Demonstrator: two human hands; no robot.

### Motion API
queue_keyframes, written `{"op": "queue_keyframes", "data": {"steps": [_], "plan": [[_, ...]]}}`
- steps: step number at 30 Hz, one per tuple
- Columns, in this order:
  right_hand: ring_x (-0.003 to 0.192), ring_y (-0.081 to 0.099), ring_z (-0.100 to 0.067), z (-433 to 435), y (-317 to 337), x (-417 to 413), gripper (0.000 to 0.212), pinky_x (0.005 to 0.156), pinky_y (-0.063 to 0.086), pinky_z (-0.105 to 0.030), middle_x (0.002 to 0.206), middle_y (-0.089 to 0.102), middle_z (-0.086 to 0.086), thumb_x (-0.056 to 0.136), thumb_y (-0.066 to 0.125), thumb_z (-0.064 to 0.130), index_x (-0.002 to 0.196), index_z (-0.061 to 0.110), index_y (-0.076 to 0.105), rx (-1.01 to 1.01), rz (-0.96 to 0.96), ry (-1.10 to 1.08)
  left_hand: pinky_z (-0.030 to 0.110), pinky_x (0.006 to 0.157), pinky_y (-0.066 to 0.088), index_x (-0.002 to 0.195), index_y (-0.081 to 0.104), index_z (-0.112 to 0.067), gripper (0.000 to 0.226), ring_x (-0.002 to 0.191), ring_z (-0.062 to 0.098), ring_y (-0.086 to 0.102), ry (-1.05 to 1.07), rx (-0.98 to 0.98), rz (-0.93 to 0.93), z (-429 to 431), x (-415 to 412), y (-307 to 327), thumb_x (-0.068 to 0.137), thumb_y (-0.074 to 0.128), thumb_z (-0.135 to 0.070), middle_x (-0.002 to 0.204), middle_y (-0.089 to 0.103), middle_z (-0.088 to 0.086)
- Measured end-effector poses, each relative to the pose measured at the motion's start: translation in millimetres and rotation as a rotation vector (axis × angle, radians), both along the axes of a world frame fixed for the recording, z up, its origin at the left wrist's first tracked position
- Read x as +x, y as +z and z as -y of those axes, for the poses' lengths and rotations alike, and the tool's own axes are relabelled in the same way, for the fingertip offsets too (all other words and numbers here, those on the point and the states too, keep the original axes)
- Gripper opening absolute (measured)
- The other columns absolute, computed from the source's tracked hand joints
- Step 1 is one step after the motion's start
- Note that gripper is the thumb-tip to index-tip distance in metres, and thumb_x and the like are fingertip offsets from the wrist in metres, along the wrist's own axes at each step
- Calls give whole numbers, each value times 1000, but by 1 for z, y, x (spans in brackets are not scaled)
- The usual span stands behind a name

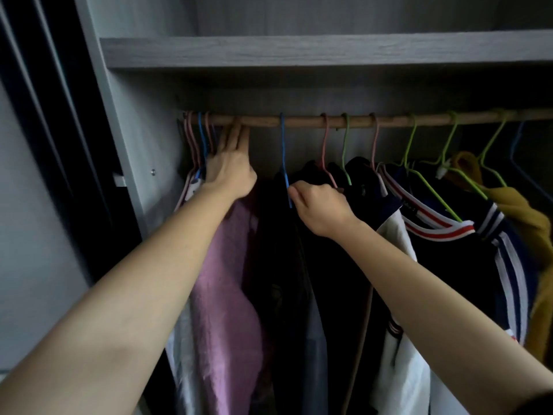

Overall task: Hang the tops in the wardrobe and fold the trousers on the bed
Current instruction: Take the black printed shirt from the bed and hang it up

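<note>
The person stands in front of the wardrobe (131, 121) with both bare arms raised toward the wooden rod (305, 121). The left hand (230, 170) grasps nothing. Its fingers are straight and their tips touch the rod from below, just beside a bunch of pink and blue hangers (197, 136) gathered at the left end.

The right hand (320, 205) is lower, and its curled fingers pinch the blue hanger (282, 151) near the bottom of its neck. The hook of this hanger sits over the rod, to the right of the left hand. A dark top (284, 265) hangs below it, but it is in shadow and I cannot tell its shape well.

Left of it, partly under the left forearm, hangs a mauve top (227, 280). To the right come a navy top with a red and white striped collar (443, 230) on a green hanger (449, 139), and a mustard garment (523, 211) at the far right. A grey shelf (299, 52) runs above the rod.
</note>
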State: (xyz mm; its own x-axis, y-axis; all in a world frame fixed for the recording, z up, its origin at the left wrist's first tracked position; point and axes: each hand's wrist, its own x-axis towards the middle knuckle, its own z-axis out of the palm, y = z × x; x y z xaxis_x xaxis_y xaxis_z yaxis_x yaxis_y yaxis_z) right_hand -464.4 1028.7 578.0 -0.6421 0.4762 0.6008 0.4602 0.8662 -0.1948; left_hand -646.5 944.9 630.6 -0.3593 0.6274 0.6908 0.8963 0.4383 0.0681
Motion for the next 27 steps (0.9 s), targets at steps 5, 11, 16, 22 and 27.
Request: {"op": "queue_keyframes", "data": {"steps": [5,11,16,22,27], "plan": [[94,62,-34,29,-4,33,31,65,46,-38,101,63,-6,104,44,34,100,15,67,111,-230,-75,59,114,23,151,35,-14,52,149,29,17,-16,85,59,32,27,-37,101,39,-28,163,21,7],[119,51,-35,55,-31,88,38,100,42,-45,130,54,-11,104,44,29,137,13,58,24,-191,-266,56,114,27,147,44,-15,50,147,31,25,-252,158,65,59,73,-78,102,33,-36,160,29,10],[118,52,-33,75,-61,155,38,92,46,-43,129,54,-9,105,41,34,133,15,58,15,-68,-439,61,114,20,147,43,-15,54,147,33,25,-380,122,72,66,124,-103,100,29,-39,159,31,13],[127,48,-27,85,-81,249,45,101,43,-41,139,51,-5,105,38,43,142,21,51,-65,-65,-620,64,115,13,149,39,-16,55,149,32,21,-497,38,22,59,199,-112,101,26,-40,159,29,13],[120,52,-31,102,-92,339,41,96,46,-44,132,53,-8,103,40,44,135,21,54,-69,-80,-748,61,117,13,153,31,-17,58,150,30,15,-595,-28,6,51,284,-115,101,21,-42,162,22,13]]}}
